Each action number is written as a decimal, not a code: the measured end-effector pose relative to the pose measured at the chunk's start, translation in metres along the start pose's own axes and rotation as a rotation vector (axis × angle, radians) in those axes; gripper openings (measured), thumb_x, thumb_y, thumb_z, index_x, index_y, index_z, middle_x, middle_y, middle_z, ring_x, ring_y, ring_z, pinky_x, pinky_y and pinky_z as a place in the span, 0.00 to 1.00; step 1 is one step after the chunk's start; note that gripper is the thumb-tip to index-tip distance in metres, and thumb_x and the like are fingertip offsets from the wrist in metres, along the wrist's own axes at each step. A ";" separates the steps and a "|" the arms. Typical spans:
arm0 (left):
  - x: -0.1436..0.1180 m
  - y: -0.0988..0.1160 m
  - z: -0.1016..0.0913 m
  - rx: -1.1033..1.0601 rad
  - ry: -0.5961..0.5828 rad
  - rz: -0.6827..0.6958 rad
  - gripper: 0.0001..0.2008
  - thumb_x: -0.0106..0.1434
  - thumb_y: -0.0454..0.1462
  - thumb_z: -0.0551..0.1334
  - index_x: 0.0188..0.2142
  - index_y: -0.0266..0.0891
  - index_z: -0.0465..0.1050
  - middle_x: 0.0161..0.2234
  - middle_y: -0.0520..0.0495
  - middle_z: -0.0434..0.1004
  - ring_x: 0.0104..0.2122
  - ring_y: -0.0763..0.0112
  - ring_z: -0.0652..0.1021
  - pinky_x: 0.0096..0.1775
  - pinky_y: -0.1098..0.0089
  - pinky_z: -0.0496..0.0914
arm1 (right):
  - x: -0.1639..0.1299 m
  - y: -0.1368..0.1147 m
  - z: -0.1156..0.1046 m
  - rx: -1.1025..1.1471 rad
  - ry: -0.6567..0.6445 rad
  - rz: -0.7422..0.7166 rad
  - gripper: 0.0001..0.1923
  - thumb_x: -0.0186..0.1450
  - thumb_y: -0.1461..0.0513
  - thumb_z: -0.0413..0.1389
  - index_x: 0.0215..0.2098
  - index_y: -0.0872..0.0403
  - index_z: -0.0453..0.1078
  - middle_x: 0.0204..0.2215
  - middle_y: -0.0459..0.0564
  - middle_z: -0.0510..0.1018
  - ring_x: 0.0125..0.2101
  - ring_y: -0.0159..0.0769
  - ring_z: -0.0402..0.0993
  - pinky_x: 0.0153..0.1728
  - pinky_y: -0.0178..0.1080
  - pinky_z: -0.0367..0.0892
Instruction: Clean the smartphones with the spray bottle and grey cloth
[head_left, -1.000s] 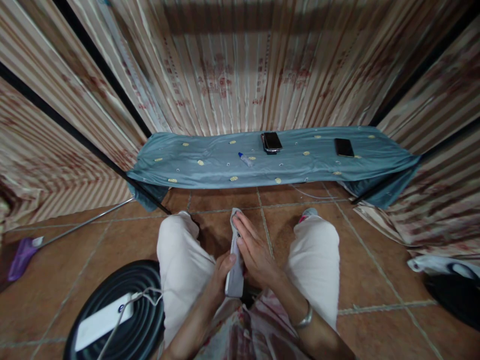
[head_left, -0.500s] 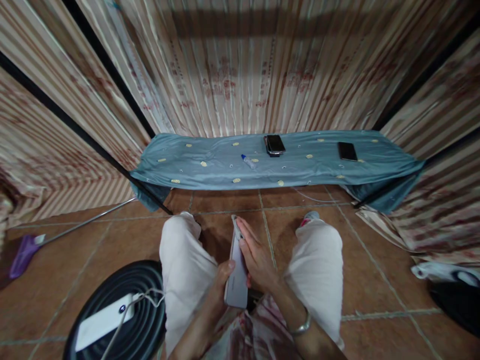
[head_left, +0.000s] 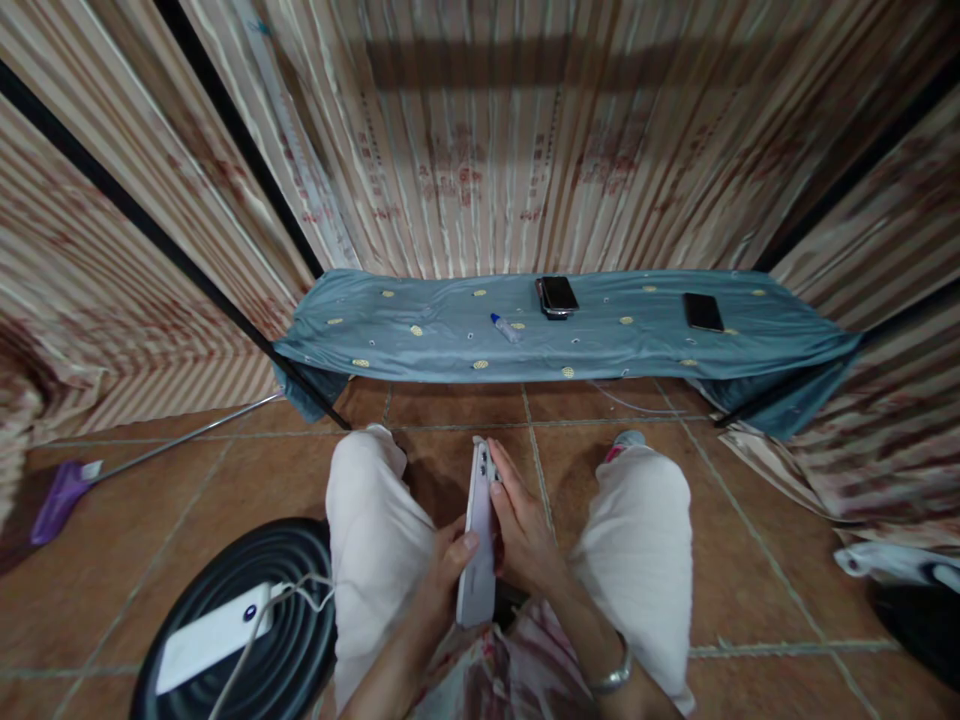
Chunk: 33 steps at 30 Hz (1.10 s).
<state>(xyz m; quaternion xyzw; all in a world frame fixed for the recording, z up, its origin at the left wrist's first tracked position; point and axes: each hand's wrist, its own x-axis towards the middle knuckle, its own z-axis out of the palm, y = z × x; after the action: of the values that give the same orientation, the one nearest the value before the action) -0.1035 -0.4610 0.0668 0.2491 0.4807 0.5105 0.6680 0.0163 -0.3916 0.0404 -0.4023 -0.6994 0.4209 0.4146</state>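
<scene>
A pale lilac smartphone (head_left: pixel 478 575) stands tilted between my two hands, low over my lap. Several dark camera lenses show near its far end. My left hand (head_left: pixel 446 570) grips its left edge, with the thumb lying on the pale back and the other fingers hidden underneath. Along the right side, my right hand (head_left: pixel 523 535) presses its long, close-set fingers against the phone near the lenses. A small pale scrap sticks up at the phone's far tip, too small to make out.
Ahead, a low bench with a blue cloth (head_left: pixel 442 345) bears stacked dark phones (head_left: pixel 559 294), another dark phone (head_left: pixel 703 312) and a blue-capped tube (head_left: pixel 505 328). At left, a white power bank (head_left: pixel 210 640) with a cable lies on a ridged black stool (head_left: pixel 300 560). Black poles (head_left: pixel 135 210) flank the bench.
The phone has turned slightly, so its camera lenses show more. Both hands keep hold of it. The whole view has shifted a little.
</scene>
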 end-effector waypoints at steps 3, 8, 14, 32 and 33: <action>0.003 0.001 0.000 0.056 -0.048 0.056 0.26 0.50 0.58 0.66 0.31 0.35 0.76 0.22 0.49 0.72 0.24 0.70 0.70 0.28 0.70 0.64 | -0.001 -0.006 -0.001 -0.009 0.002 -0.023 0.26 0.75 0.56 0.39 0.70 0.44 0.45 0.70 0.43 0.51 0.69 0.35 0.44 0.69 0.50 0.46; 0.007 0.001 0.000 0.101 -0.115 0.079 0.28 0.51 0.59 0.63 0.31 0.35 0.77 0.20 0.47 0.72 0.23 0.69 0.70 0.27 0.70 0.61 | -0.003 -0.011 -0.003 -0.037 0.008 -0.022 0.26 0.75 0.57 0.39 0.70 0.44 0.45 0.70 0.43 0.52 0.69 0.36 0.45 0.69 0.50 0.46; 0.007 -0.001 0.003 0.104 -0.114 0.078 0.27 0.51 0.59 0.64 0.28 0.35 0.77 0.21 0.46 0.73 0.22 0.70 0.68 0.26 0.70 0.59 | -0.002 -0.015 -0.007 -0.116 0.016 -0.098 0.27 0.74 0.60 0.39 0.71 0.42 0.42 0.70 0.42 0.49 0.69 0.37 0.45 0.68 0.51 0.48; -0.001 0.010 0.005 0.148 0.073 0.079 0.28 0.47 0.58 0.68 0.34 0.36 0.79 0.24 0.48 0.76 0.29 0.65 0.73 0.32 0.69 0.65 | 0.003 -0.016 -0.006 -0.181 -0.099 -0.217 0.28 0.74 0.62 0.39 0.71 0.45 0.43 0.70 0.44 0.50 0.68 0.37 0.47 0.68 0.49 0.52; -0.002 0.010 0.005 0.143 0.074 0.074 0.28 0.47 0.58 0.68 0.35 0.36 0.79 0.25 0.48 0.76 0.29 0.65 0.73 0.32 0.69 0.65 | 0.004 -0.015 -0.005 -0.162 -0.100 -0.194 0.28 0.74 0.61 0.39 0.71 0.45 0.42 0.70 0.44 0.49 0.69 0.36 0.46 0.68 0.48 0.50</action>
<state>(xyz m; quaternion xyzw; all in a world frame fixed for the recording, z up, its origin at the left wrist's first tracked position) -0.1039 -0.4587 0.0778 0.2947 0.5308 0.5079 0.6111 0.0164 -0.3917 0.0568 -0.3435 -0.7866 0.3403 0.3840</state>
